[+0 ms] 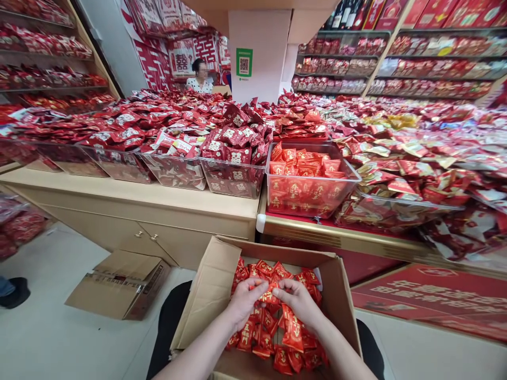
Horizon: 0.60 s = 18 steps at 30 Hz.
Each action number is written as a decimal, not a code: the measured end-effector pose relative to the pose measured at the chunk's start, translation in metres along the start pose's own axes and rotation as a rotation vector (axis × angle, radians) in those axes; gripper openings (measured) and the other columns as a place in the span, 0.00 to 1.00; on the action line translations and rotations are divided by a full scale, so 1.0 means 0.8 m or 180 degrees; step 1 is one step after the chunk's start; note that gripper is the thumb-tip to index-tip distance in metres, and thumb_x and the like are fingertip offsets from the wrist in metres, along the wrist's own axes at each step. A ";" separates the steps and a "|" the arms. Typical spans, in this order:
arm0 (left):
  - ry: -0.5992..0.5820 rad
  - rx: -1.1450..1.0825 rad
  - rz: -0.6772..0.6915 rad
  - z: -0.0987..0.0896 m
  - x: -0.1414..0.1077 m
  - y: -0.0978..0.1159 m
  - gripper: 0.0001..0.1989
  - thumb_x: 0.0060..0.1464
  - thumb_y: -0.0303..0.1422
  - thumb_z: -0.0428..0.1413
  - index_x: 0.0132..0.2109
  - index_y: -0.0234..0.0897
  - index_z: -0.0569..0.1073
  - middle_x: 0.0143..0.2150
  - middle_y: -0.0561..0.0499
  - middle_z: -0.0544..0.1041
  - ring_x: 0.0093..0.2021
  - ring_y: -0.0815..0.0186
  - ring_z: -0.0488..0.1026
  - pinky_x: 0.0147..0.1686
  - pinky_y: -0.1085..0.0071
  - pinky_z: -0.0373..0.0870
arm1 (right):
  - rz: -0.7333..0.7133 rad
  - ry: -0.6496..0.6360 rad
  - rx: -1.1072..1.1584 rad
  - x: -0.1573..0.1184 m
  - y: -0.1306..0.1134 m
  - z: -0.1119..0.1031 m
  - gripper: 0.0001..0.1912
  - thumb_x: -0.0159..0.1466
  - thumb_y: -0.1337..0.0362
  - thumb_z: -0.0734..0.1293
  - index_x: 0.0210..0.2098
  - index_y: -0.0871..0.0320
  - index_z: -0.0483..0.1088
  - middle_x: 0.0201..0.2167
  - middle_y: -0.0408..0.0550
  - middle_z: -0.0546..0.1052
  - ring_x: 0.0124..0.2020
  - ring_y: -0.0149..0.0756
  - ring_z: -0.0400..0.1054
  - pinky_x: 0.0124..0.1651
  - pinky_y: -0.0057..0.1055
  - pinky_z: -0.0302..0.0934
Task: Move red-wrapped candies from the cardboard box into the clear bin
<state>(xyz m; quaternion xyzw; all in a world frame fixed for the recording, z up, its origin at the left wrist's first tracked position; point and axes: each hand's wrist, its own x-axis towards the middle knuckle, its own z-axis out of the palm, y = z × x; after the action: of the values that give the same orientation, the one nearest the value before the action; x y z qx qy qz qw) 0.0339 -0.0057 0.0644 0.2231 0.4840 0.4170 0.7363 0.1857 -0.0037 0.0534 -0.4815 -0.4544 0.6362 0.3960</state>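
Observation:
Above the open cardboard box [209,295], my left hand [246,302] and my right hand [300,303] meet over a small red candy packet [269,296] with gold characters. Thumb and fingers of both hands pinch it from either side. Another red packet [292,328] is just under my right hand; whether that hand also grips it, I cannot tell. Many loose packets of the same red and gold kind lie in the box around and beneath both hands. The box rests between my dark-clad knees.
Ahead, a clear plastic bin [312,182] of similar red packets stands on the counter, beside a bin of darker red packets [237,155]. An empty-looking carton [122,282] sits on the floor at left. A foot [15,293] shows at far left; a person [200,79] is behind the counter.

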 end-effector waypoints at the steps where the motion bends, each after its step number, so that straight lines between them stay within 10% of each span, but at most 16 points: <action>1: 0.0066 -0.0072 -0.0013 0.001 0.001 -0.001 0.10 0.37 0.34 0.62 0.27 0.34 0.71 0.24 0.55 0.73 0.25 0.72 0.68 0.24 0.75 0.64 | 0.0006 0.0021 0.0025 0.000 -0.001 -0.001 0.14 0.49 0.56 0.68 0.21 0.59 0.63 0.17 0.37 0.63 0.21 0.26 0.56 0.27 0.26 0.52; 8: 0.0427 -0.0740 0.0116 0.015 0.010 -0.017 0.12 0.37 0.35 0.62 0.32 0.39 0.71 0.31 0.56 0.75 0.32 0.72 0.71 0.36 0.74 0.66 | 0.0207 0.0058 0.0547 0.001 -0.003 0.011 0.18 0.44 0.57 0.71 0.30 0.58 0.65 0.27 0.44 0.72 0.29 0.34 0.66 0.35 0.32 0.60; 18: -0.0058 -0.0461 -0.0063 0.008 0.001 -0.010 0.09 0.39 0.31 0.61 0.33 0.35 0.73 0.31 0.52 0.77 0.32 0.71 0.71 0.33 0.75 0.65 | -0.0026 0.0178 0.0094 0.003 0.008 0.011 0.14 0.46 0.58 0.70 0.26 0.59 0.65 0.24 0.42 0.69 0.27 0.32 0.64 0.31 0.29 0.59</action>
<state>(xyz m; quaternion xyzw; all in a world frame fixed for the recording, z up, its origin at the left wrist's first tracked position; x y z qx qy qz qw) 0.0430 -0.0092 0.0612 0.1682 0.4480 0.4417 0.7589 0.1763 -0.0045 0.0476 -0.4913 -0.4358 0.6276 0.4182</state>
